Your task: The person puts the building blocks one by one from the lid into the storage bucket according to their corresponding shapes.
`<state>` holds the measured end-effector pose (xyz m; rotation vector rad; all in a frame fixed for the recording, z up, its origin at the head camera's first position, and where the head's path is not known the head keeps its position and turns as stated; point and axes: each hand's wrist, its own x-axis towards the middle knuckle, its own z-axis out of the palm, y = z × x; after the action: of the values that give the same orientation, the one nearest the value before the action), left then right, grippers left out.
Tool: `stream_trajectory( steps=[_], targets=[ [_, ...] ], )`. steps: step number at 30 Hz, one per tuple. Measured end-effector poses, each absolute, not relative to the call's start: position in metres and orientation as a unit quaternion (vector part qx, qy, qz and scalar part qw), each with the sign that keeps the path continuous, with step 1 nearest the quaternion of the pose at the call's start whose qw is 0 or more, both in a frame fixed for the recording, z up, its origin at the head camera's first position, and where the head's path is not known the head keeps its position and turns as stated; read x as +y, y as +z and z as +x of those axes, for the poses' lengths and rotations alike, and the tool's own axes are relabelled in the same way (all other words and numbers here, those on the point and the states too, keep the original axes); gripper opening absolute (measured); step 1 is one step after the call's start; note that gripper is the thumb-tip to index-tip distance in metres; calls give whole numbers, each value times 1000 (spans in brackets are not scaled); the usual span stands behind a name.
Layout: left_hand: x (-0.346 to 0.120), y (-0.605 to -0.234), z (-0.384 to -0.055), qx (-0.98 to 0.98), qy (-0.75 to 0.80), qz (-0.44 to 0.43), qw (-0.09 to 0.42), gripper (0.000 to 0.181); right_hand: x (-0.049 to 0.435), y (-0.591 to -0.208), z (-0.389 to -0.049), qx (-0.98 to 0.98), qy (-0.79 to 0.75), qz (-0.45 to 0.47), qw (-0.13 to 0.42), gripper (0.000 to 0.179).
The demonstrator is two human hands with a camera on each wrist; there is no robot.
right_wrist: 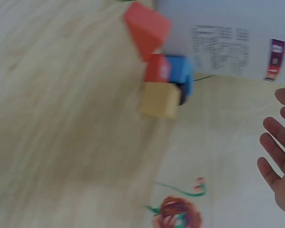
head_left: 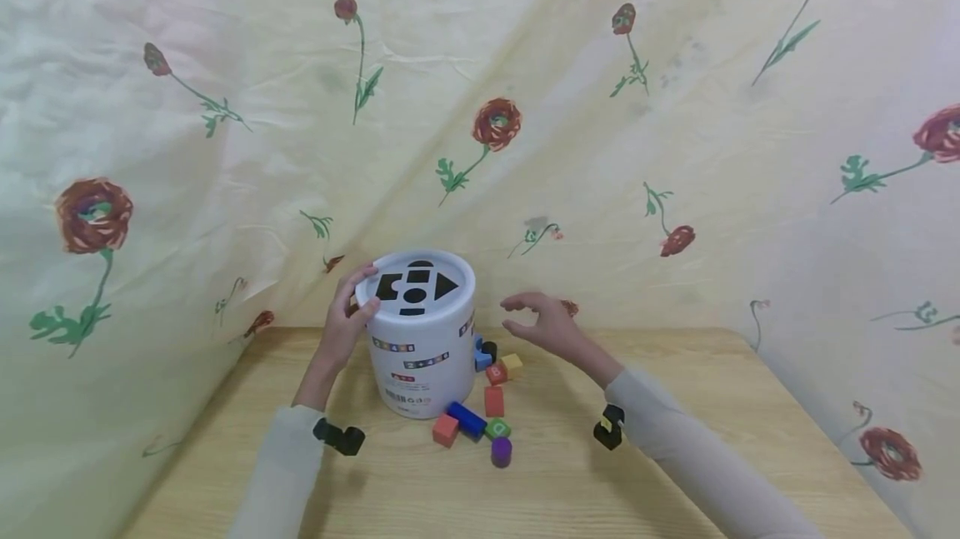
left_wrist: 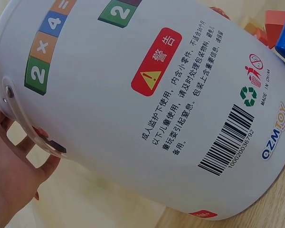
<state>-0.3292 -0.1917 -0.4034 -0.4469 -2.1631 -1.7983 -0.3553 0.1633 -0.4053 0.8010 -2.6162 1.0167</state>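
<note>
A white shape-sorter bucket [head_left: 420, 364] stands upright on the table, its lid [head_left: 397, 264] pierced by dark cut-outs. My left hand [head_left: 343, 326] grips the bucket's upper left rim, the thumb over the lid's edge; in the left wrist view its fingers lie by the white handle [left_wrist: 26, 126]. Right of the bucket, my right hand [head_left: 551, 326] hovers in the air, fingers and thumb parted, holding nothing. Below it are a yellow block [head_left: 512, 366], a red block [head_left: 497, 373] and a blue block [head_left: 482, 360], close together against the bucket.
Nearer the front lie a blue cylinder [head_left: 467, 421], a red cube [head_left: 446, 431], a green block [head_left: 497, 428], a purple cylinder [head_left: 501, 452] and another red block [head_left: 493, 401]. Flowered cloth [head_left: 555, 172] hangs behind and beside the wooden table [head_left: 675, 439].
</note>
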Motion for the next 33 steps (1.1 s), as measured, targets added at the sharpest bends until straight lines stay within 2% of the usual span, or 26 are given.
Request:
stream_trajectory(
  steps=[10,22,33],
  targets=[
    [-194,-404,-333,-754,-624,-150,141,55,176,-437,-350,-909,299,286,47,38],
    [-195,-405,-335,-756,-619,-154,145,56,176,-458,-353,-907,246,338,58,36],
    [-195,-406,-337,-745,-631,-164,143,56,178,-466,-358,-911,250,327,35,35]
  ],
)
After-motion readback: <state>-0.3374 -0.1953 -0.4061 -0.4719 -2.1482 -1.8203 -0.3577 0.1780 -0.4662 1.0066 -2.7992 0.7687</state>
